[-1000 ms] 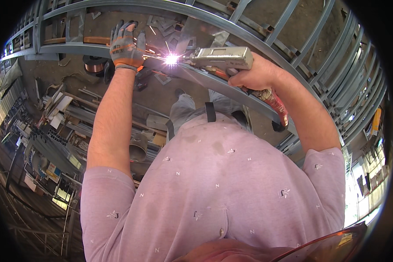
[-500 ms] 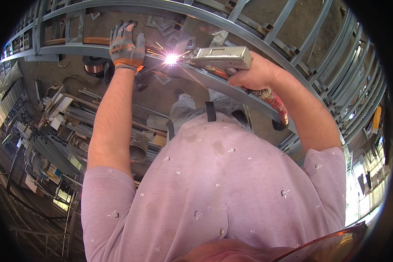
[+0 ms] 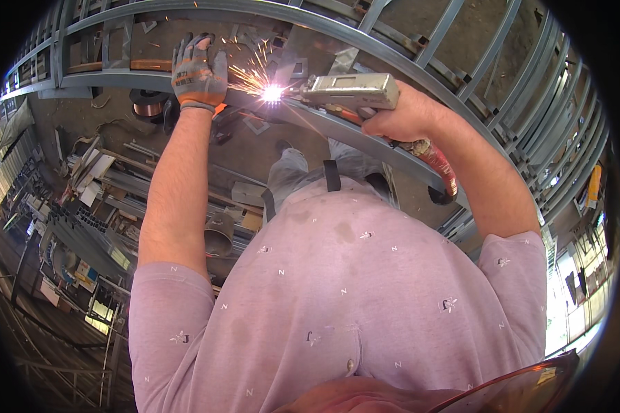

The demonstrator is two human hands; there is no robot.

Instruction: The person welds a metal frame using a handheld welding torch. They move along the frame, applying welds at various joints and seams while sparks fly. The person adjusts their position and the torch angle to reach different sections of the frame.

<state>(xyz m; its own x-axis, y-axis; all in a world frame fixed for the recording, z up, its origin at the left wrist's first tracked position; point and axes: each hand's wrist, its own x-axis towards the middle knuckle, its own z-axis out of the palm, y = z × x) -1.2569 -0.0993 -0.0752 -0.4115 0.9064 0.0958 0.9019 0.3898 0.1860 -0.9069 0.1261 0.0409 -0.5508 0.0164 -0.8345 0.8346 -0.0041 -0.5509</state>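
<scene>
My right hand (image 3: 403, 115), bare, wraps round the grip of a pale, boxy welding gun (image 3: 351, 89). Its nozzle points left at a grey metal beam (image 3: 365, 140), where a bright white-violet arc (image 3: 272, 94) burns and throws orange sparks up and to the left. Below the grip hangs a cable (image 3: 434, 164) in worn reddish wrapping. My left hand (image 3: 200, 77), in a grey and orange work glove, lies flat on the beam just left of the arc, fingers stretched away from me. The weld spot itself is lost in the glare.
Beyond the beam runs a curved metal framework (image 3: 386, 45) with crossbars, reaching round to the right. A spool of copper-coloured wire (image 3: 149, 105) sits left of my forearm. Metal stock and scraps (image 3: 96, 168) crowd the left side, near a round metal container (image 3: 219, 233).
The sparks have grown into a larger spray, fanning upward and left. Both hands and the welding gun have hardly moved.
</scene>
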